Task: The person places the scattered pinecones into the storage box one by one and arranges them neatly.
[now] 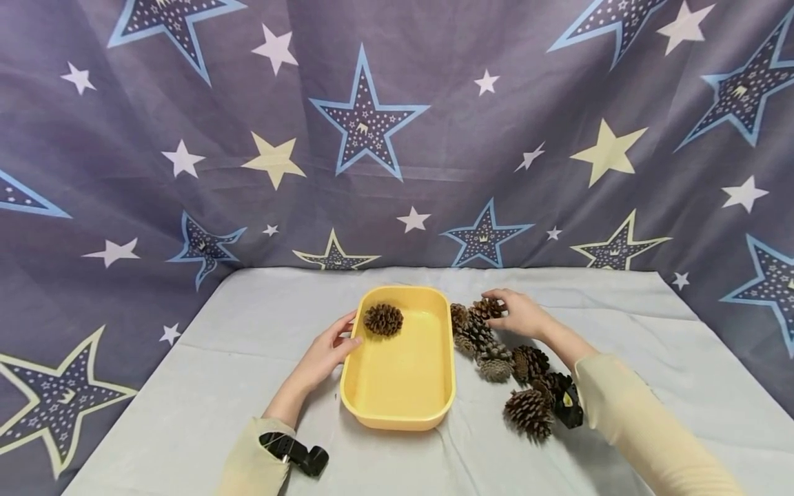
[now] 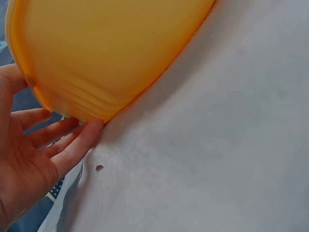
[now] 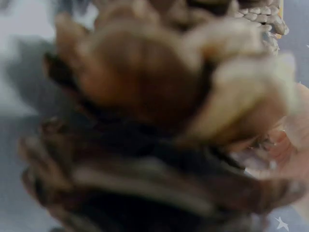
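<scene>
My left hand point(image 1: 327, 349) grips the left side of a yellow plastic tub point(image 1: 406, 418), thumb over the rim and fingers along the outer wall. In the left wrist view the fingertips point(image 2: 91, 128) touch the tub's ribbed lower corner. Inside the tub, near its far left corner, lies one brown pine cone point(image 1: 383, 320). Right of the tub, my right hand point(image 1: 520, 315) holds a pine cone point(image 1: 486, 308) at the far end of a pile, thumb and fingers on either side. Blurred pine cone scales point(image 3: 140, 72) fill most of the right wrist view, partly hiding that hand point(image 3: 289, 145).
Several more pine cones point(image 1: 496, 363) lie along the tub's right side, reaching toward a nearer pine cone point(image 1: 529, 415) by the right forearm. A pale cloth point(image 1: 248, 324) covers the table. Behind hangs a star-patterned curtain point(image 1: 428, 186). Each wrist carries a black camera mount point(image 1: 294, 452).
</scene>
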`<action>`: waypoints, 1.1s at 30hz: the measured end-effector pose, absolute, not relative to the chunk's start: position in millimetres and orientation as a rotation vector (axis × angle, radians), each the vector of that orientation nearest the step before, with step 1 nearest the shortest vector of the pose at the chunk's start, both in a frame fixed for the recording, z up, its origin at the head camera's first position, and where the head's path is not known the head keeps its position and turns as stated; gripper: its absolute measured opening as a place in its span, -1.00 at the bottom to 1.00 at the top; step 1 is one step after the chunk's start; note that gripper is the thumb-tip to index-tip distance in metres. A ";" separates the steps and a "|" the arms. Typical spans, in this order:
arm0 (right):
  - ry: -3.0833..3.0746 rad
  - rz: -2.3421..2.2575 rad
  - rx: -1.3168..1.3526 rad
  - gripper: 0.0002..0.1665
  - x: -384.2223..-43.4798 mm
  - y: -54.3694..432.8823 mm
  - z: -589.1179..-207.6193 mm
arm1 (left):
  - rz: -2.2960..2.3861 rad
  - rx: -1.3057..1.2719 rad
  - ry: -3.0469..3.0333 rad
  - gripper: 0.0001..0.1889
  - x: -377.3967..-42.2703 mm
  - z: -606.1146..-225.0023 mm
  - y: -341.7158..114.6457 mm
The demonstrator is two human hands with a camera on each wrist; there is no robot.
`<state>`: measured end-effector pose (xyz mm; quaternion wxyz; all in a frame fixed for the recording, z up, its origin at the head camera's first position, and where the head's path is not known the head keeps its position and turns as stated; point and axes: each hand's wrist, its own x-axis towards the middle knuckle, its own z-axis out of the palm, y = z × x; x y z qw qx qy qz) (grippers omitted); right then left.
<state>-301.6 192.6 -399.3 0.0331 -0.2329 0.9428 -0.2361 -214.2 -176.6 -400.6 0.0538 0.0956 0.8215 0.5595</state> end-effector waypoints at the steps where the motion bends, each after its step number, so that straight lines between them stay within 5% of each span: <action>1: 2.900 -0.729 -0.709 -0.26 -301.6 192.6 -399.4 | 1.703 0.293 2.494 -0.40 -214.8 -401.0 -176.8; 15: 2.962 -0.724 -0.661 -0.42 -298.2 189.3 -397.7 | 1.704 0.302 2.495 -0.41 -214.8 -400.7 -176.6; 33: 3.032 -0.826 -0.723 -0.36 -300.9 200.2 -392.0 | 1.715 0.294 2.485 -0.41 -214.9 -400.3 -176.3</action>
